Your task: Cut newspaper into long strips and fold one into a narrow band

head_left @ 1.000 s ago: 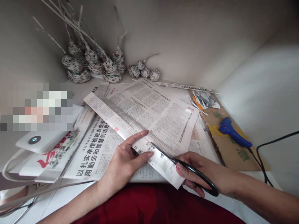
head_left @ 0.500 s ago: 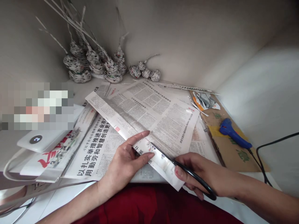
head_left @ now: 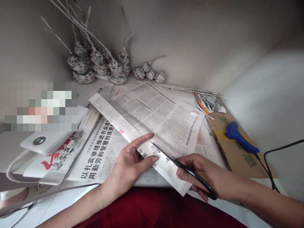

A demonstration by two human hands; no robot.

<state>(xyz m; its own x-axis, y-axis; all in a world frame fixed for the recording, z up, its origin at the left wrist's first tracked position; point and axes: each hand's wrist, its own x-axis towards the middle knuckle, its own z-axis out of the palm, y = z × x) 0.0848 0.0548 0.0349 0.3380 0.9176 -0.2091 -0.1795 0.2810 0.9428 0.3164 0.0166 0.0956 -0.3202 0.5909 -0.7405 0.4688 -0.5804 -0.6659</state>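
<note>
My right hand (head_left: 199,174) is wrapped round the black handles of a pair of scissors (head_left: 190,172). Their blades point up and left, along the fold between a newspaper sheet (head_left: 163,117) and its long narrow strip (head_left: 108,112). Thumb and forefinger of my left hand (head_left: 133,158) pinch the strip just left of the blade tips. The strip's lower end (head_left: 181,188) hangs over the table's front edge, above my red clothing. The lower blade is hidden by the paper.
Woven paper gourds (head_left: 97,63) and small woven balls (head_left: 150,74) stand at the back by thin paper sticks (head_left: 190,88). On the right a blue glue gun (head_left: 241,137) with a black cord lies on cardboard (head_left: 237,158). A white device (head_left: 45,142) sits at left on newspapers (head_left: 99,152).
The whole view has shifted slightly, so the things appear a little further right. My right hand and the scissor handles have moved slightly left relative to the sheet; my left grip is unchanged.
</note>
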